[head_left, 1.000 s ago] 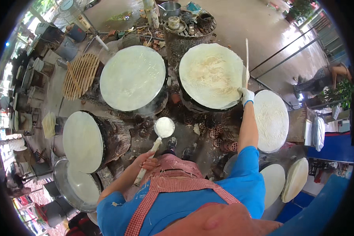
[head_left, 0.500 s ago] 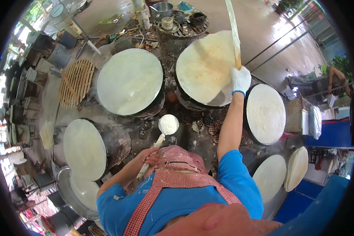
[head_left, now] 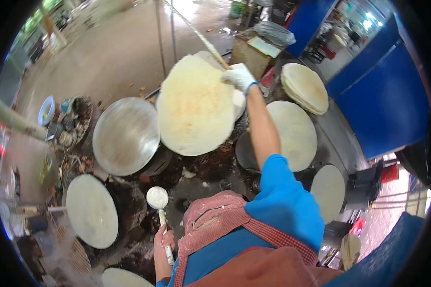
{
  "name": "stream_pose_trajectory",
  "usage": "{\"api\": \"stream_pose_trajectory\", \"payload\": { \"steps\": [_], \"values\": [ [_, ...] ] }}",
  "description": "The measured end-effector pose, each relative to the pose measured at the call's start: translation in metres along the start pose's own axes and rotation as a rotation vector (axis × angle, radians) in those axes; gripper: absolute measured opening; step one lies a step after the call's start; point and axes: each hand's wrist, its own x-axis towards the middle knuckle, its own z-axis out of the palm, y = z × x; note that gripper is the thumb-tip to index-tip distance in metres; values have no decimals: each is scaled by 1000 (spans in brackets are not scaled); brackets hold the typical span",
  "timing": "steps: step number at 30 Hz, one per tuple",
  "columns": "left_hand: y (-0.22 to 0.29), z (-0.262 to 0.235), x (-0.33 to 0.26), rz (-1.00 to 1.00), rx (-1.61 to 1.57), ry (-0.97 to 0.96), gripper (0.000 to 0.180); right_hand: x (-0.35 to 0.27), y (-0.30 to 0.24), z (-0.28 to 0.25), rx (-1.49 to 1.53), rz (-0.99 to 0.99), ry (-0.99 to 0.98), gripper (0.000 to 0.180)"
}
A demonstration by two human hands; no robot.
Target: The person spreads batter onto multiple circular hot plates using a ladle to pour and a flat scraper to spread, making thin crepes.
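My left hand (head_left: 163, 245) is wrapped round the pale handle of a ladle (head_left: 162, 217), whose round bowl holds white batter. In a white glove, my right hand (head_left: 239, 78) grips a long thin wooden stick (head_left: 203, 39) that slants away to the far left. A large thin round pancake (head_left: 196, 105), pale with light brown spots, hangs beside the glove, off its griddle; the glove seems to be at its upper right edge. To the left of it lies a bare round metal griddle (head_left: 126, 136) with a dull shine.
More griddles carry pale sheets: a left one (head_left: 92, 210), a right one (head_left: 294, 136) and a farther right one (head_left: 328, 193). A stack of pancakes (head_left: 305, 88) lies at the upper right, near a blue panel (head_left: 383, 91). A cluttered round stand (head_left: 84, 115) is at the left.
The pancake has come off the far griddle, leaving bare metal, and is carried right with my right hand. My view has turned right. The ladle stays in my left hand.
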Motion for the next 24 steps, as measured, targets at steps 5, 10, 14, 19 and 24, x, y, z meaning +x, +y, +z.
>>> {"api": "stream_pose_trajectory", "payload": {
  "steps": [5, 10, 14, 19, 24],
  "values": [
    [-37, 42, 84, 56, 108, -134, 32, 18, 60, -245, -770, -198, 214, 38],
    [-86, 93, 152, -2, 54, -113, 33, 27, 51, -357, -1266, -132, 353, 26],
    [-104, 109, 179, -64, 113, -63, 33, 51, 128, -370, -1379, -176, 351, 20],
    [-118, 110, 186, -17, 108, 17, 35, 72, 310, -324, -1289, -132, 416, 13],
    [-134, 104, 173, 120, 51, 8, 34, 55, 381, -276, -1277, 72, 365, 15]
  ]
}}
